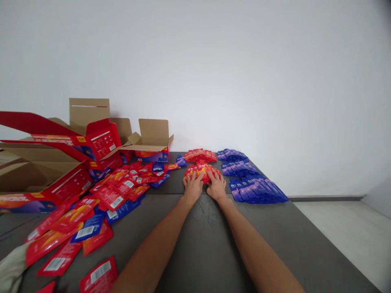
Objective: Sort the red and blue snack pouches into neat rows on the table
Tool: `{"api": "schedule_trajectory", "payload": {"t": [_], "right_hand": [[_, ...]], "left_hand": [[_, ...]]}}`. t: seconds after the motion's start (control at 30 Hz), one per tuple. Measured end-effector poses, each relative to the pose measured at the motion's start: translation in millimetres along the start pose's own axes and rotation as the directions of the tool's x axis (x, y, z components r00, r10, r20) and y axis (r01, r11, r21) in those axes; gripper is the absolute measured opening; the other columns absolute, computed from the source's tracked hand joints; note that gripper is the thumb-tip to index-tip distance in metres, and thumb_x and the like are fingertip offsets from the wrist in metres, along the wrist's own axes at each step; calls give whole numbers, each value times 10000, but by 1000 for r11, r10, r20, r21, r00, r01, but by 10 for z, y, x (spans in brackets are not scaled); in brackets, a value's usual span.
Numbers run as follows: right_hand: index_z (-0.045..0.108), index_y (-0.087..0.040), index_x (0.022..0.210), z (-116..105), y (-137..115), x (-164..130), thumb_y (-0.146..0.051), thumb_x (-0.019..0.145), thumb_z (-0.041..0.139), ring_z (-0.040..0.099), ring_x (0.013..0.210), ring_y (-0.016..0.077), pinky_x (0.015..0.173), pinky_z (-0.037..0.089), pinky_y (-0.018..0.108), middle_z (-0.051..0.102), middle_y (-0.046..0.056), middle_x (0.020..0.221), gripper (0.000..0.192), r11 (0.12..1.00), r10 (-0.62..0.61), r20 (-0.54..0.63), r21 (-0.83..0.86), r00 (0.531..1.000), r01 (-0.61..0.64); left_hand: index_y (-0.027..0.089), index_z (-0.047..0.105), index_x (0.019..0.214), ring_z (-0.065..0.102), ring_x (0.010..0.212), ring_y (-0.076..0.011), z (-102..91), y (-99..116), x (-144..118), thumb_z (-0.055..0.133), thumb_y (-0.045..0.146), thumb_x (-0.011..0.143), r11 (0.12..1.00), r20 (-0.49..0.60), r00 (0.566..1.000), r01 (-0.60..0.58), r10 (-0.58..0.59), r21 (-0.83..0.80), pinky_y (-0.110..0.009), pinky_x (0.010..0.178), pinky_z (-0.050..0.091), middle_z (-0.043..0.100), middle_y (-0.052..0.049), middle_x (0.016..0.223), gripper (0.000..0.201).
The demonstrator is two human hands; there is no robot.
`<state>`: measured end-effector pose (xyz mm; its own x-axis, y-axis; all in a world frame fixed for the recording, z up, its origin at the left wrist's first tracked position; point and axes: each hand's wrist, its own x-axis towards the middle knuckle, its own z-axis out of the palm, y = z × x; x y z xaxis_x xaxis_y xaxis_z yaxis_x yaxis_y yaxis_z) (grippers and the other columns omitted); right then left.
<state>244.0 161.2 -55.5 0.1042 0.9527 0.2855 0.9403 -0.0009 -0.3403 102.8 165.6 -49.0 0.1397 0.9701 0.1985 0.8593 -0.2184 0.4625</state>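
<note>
Both arms reach forward over the dark table to an overlapping row of red pouches point(200, 171). My left hand point(193, 187) grips the left near part of this row, with its fingers curled over the pouches. On the right part, my right hand point(216, 186) holds the row in the same way, its thumb close to the left one. The hands hide the near edges of the pouches. Just behind lies another fanned row of red pouches point(200, 155). To the right are several fanned rows of blue pouches, the nearest blue row point(255, 190) beside my right hand.
Red and blue pouches lie in a loose pile point(117, 189) on the left of the table point(204, 244). Open cardboard boxes stand behind it, including a large red box point(69, 183) and a smaller box point(152, 154). A pale cloth-like shape point(14, 266) shows at lower left.
</note>
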Motion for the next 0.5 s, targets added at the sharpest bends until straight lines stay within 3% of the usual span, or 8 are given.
{"api": "schedule_trajectory", "payload": {"t": [0.23,0.5], "right_hand": [[369,-337,1478,93,45,349,-270,759,579,210,1382,379,1072,215,556,297,61,1544,752,1000,-2,18,26,1000,1],[305,-337,1501,138,40,414,-321,773,564,138,1418,402,1095,158,608,255,68,1559,773,1000,2,28,10,1000,-3]], "left_hand": [[387,379,1471,186,1452,-376,85,-22,350,411,358,937,1000,8,1000,18,-18,3,-618,1139,149,264,-35,1594,535],[418,301,1493,106,1471,-387,131,-27,422,390,380,942,999,29,999,45,-46,21,-641,1140,114,204,-18,1615,559]]}}
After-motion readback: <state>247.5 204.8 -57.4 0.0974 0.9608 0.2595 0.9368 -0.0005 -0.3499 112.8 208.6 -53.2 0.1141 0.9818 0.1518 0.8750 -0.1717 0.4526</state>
